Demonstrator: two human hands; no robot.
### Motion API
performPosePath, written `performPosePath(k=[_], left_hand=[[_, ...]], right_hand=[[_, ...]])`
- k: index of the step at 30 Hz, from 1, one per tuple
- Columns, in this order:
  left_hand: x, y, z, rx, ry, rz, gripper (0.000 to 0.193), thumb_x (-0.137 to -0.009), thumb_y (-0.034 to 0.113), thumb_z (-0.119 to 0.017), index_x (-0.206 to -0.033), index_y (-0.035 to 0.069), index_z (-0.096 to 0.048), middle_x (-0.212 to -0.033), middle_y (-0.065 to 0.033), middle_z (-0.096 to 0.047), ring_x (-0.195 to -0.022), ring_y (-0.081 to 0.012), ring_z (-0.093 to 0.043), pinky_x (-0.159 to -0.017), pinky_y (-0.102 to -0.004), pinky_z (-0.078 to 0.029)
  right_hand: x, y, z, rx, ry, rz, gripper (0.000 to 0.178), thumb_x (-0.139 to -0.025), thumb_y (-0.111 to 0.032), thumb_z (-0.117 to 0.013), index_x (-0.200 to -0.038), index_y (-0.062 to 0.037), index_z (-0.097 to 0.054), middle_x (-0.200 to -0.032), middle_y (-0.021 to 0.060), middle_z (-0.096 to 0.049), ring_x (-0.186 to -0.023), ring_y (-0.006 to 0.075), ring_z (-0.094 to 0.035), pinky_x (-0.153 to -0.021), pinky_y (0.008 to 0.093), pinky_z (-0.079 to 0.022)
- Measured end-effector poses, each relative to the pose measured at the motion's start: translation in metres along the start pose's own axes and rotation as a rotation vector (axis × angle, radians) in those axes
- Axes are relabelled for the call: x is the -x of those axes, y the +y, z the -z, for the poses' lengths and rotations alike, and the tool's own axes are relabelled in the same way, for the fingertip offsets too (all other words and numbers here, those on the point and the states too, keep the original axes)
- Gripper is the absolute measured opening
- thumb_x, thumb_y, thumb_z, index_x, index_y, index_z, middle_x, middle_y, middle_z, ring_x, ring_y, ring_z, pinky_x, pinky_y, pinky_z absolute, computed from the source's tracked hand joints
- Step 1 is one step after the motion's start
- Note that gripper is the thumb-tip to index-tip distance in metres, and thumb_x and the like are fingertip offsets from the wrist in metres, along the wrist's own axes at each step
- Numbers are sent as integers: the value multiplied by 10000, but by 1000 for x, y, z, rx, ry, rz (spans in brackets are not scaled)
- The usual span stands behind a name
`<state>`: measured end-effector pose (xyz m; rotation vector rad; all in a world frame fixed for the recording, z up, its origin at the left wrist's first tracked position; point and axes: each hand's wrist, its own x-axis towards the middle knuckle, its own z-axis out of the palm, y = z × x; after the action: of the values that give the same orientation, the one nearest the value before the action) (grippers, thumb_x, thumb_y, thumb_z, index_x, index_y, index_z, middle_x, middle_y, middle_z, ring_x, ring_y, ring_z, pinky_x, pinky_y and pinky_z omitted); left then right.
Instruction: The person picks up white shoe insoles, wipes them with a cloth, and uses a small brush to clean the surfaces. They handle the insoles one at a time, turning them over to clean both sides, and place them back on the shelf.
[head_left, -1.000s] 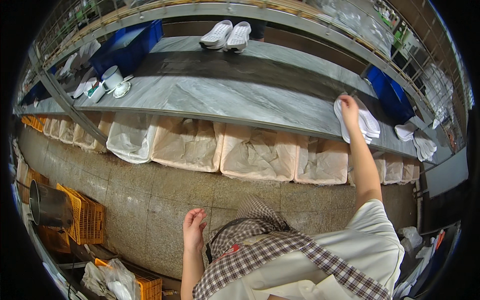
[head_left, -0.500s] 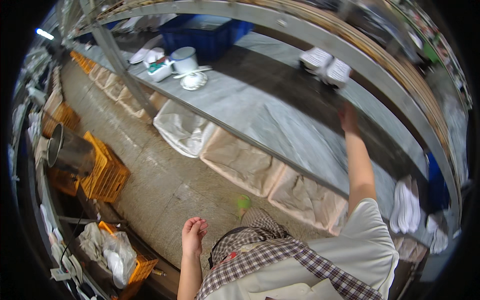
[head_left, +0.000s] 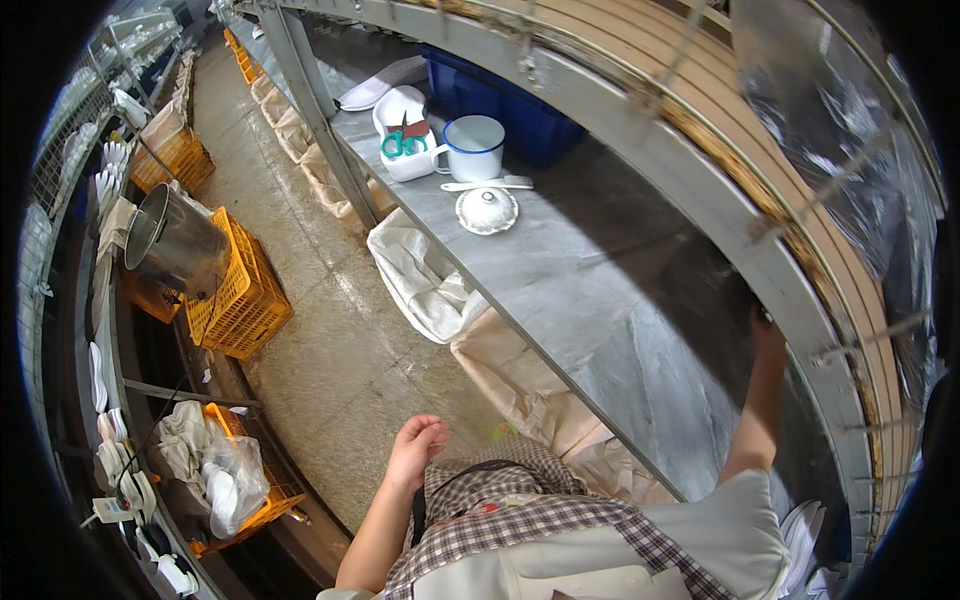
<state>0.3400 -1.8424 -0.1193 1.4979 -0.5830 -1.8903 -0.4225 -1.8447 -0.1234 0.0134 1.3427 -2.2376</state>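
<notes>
From where I stand, I see the person reach the right hand [head_left: 768, 335] far in over the grey table [head_left: 565, 290], below the metal rail [head_left: 690, 180] of the shelf above. This hand is in shadow and partly hidden by the rail, so I cannot tell how far its fingers are open. At the fingertips there is a dark thing [head_left: 740, 293] with a small pale spot near it. It is on the far part of the table, close behind the rail, but I cannot tell its kind, nor whether the hand has hold of it.

The left hand [head_left: 418, 445] is in front of the apron [head_left: 550, 525], above the floor. Its fingers are loosely curled, partly open, and it holds nothing.

On the table, well apart from both hands, a white mug [head_left: 475, 155] with a blue rim stands upright. A white brush [head_left: 487, 185] lies between the mug and a round lid [head_left: 487, 213], whose knob points up. Left of the mug, teal scissors [head_left: 405, 146] rest in a white tray [head_left: 408, 170]. A blue bin [head_left: 500, 105] is just behind. White pieces [head_left: 800, 540] lie near the right sleeve.
</notes>
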Motion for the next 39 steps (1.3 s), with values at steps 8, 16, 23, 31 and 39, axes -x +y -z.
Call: performPosePath(k=[8,16,23,31,39], left_hand=[[-53,59,-20,-196,-377,-46,282,-908,158,-559,-1171,87,-483,-1105,-52,-606,-925,-139,-597,-792,-272,-457],[-31,145,-25,13,-701,-153,815,-870,157,-614,-1444,175,-36,-1426,-158,-282,-1254,-253,-393,-973,-395,-403],[-44,168,43,287,-442,-179,550,-970,210,-428,-1407,35,-145,-1357,-177,-395,-1237,-295,-431,-1018,-429,-388],[-41,154,70,349,-534,436,454,-983,408,-297,-1199,77,-520,-1119,-107,-611,-988,-272,-614,-822,-458,-513],[-32,134,63,466,-481,551,406,-984,369,-326,-1207,77,-496,-1118,-119,-587,-997,-287,-588,-813,-435,-516]], right_hand=[[342,12,-11,-35,-316,-377,446,-746,-20,-548,-1180,39,-466,-1108,180,-564,-1019,307,-562,-853,409,-517],[537,128,-163,426,-941,-313,909,-677,-44,-680,-1439,-20,-185,-1408,163,-327,-1315,274,-307,-1087,423,-253],[586,186,-266,815,-1302,46,764,-786,-106,-638,-1442,-64,-250,-1345,157,-385,-1289,273,-318,-1062,361,-264],[603,223,-341,591,-1111,147,357,-903,-231,-476,-1117,15,-622,-1155,113,-607,-1075,190,-533,-961,295,-357],[603,227,-341,550,-1004,1,333,-892,-213,-483,-1050,29,-649,-1016,83,-653,-928,132,-573,-840,247,-424]])
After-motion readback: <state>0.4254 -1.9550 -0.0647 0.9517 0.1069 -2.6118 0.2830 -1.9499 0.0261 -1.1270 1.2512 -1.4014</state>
